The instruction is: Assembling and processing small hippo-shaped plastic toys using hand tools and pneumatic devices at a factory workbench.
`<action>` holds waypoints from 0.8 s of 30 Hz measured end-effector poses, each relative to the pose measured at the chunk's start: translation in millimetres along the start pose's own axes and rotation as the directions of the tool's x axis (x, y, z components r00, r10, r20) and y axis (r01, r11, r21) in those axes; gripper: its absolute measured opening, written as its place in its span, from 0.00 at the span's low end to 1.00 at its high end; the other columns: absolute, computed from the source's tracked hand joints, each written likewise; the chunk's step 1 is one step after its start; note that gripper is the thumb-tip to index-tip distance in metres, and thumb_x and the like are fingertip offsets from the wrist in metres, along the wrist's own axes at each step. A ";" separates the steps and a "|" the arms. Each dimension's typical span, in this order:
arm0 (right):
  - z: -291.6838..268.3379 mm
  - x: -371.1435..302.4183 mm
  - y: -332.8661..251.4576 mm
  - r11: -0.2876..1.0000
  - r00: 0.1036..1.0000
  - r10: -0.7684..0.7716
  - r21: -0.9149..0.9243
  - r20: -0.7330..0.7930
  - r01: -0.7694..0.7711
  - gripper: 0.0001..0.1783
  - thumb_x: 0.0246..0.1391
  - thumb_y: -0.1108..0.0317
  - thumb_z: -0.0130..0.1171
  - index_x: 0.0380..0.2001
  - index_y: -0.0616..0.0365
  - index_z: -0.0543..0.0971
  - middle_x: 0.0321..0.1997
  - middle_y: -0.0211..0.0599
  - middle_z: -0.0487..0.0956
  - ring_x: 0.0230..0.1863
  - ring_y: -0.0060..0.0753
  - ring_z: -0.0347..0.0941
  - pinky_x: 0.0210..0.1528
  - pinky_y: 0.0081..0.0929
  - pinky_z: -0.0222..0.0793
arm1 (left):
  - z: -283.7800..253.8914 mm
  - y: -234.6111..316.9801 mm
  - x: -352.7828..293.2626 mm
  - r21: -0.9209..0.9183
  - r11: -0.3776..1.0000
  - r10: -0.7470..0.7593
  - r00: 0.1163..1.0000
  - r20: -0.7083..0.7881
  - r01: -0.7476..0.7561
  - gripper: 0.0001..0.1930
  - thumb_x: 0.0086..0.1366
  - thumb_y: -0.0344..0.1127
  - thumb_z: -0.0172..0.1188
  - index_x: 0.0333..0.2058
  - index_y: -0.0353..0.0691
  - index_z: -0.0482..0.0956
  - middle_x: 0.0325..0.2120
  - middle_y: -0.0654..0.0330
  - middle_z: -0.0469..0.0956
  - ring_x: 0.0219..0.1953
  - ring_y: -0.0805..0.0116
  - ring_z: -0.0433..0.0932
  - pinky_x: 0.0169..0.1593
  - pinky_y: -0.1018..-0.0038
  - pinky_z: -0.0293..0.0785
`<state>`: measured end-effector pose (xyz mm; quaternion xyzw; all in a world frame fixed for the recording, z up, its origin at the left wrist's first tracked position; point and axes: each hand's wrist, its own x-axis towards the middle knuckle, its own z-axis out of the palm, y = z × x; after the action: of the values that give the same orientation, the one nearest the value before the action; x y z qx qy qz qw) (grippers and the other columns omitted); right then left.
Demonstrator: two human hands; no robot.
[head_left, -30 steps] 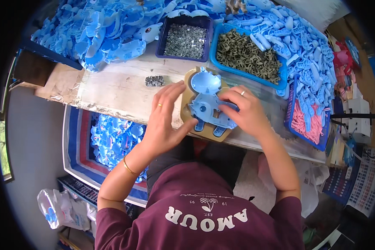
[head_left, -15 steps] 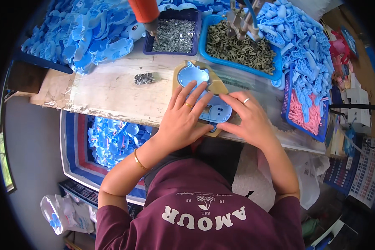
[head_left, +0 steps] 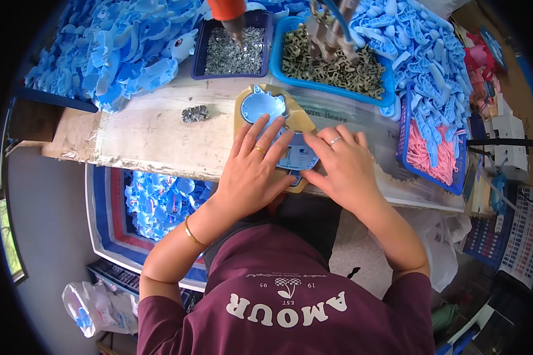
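A hollow light-blue plastic shell (head_left: 259, 105) lies in a tan shaped holder (head_left: 305, 121) at the front of the bench. My left hand (head_left: 251, 168) rests over the middle of the shell, its fingers stretched and apart. Across the shell's right end curves my right hand (head_left: 346, 168), with thumb and forefinger set on opposite sides of that end. Both hands hide part of the shell. Above and behind hangs an orange-red screwdriver (head_left: 228, 12), its bit pointing down, touched by neither hand.
A small cluster of metal pieces (head_left: 195, 113) lies left of the holder. Behind are a purple bin of screws (head_left: 198, 53) and a blue tray of metal clips (head_left: 278, 56). Blue parts pile up on both sides; a basket of pink pieces (head_left: 404, 124) stands right. A lined box (head_left: 106, 207) sits below.
My right hand has closed in on the shell and covers more of its right end. My left hand stays spread over it. The whole view has shifted slightly.
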<state>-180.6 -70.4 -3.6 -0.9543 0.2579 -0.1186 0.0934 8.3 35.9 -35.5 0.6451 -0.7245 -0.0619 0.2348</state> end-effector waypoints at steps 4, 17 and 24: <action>-6.8 4.0 -0.1 0.999 0.994 0.034 0.005 0.099 -0.034 0.34 0.44 0.58 0.74 0.55 0.54 0.78 0.47 0.30 0.75 0.53 0.38 0.70 0.53 0.39 0.61 | 2.0 3.7 0.6 0.004 1.000 -0.015 1.000 -0.004 0.015 0.37 0.58 0.49 0.68 0.64 0.42 0.68 0.67 0.51 0.64 0.71 0.48 0.57 0.73 0.50 0.51; 26.2 145.3 106.3 0.934 0.933 0.289 0.150 0.215 -0.324 0.12 0.48 0.53 0.67 0.30 0.47 0.88 0.29 0.35 0.85 0.35 0.42 0.83 0.40 0.38 0.78 | 4.7 6.0 2.2 0.054 0.996 -0.071 0.997 -0.006 0.071 0.31 0.64 0.46 0.63 0.63 0.44 0.70 0.67 0.55 0.66 0.72 0.52 0.58 0.73 0.52 0.51; 27.2 146.5 129.8 0.771 0.899 0.383 0.463 0.211 -0.437 0.11 0.56 0.61 0.63 0.34 0.58 0.85 0.30 0.33 0.84 0.36 0.27 0.82 0.38 0.28 0.76 | 3.4 6.8 2.7 0.037 0.996 -0.085 0.996 0.007 0.084 0.31 0.65 0.46 0.63 0.64 0.44 0.69 0.68 0.55 0.65 0.72 0.51 0.58 0.73 0.51 0.50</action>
<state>-111.3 -252.8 -34.5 -0.8224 0.4149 -0.1079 0.3740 0.6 33.7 -35.1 0.6791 -0.6985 -0.0615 0.2171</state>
